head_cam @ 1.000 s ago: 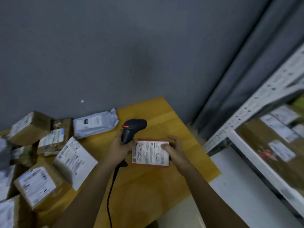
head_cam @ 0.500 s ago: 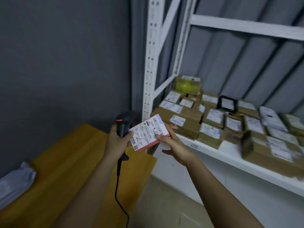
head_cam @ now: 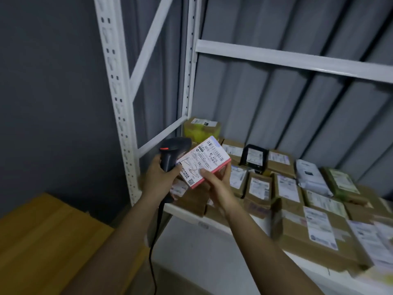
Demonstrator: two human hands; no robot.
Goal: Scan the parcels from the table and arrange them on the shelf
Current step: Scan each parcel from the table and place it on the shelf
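You are gripping the black barcode scanner [head_cam: 172, 153] in your left hand [head_cam: 158, 177], fingers curled round its handle, with its cord [head_cam: 153, 241] hanging down past your forearm. Your right hand [head_cam: 217, 184] is pinching the red-edged parcel [head_cam: 203, 162], thumb lying on the white shipping label and fingers wrapping underneath. You are holding that parcel tilted, label up, just beside the scanner's head and in front of the white metal shelf [head_cam: 214, 224], above its near left corner. On the shelf board, cardboard parcels [head_cam: 260, 189] are lying close together in rows with their labels facing up; a yellow-green parcel [head_cam: 201, 129] is sitting at the back left, and a grey poly-bag parcel [head_cam: 311, 176] is lying further right. The wooden table [head_cam: 42, 239] is showing at lower left.
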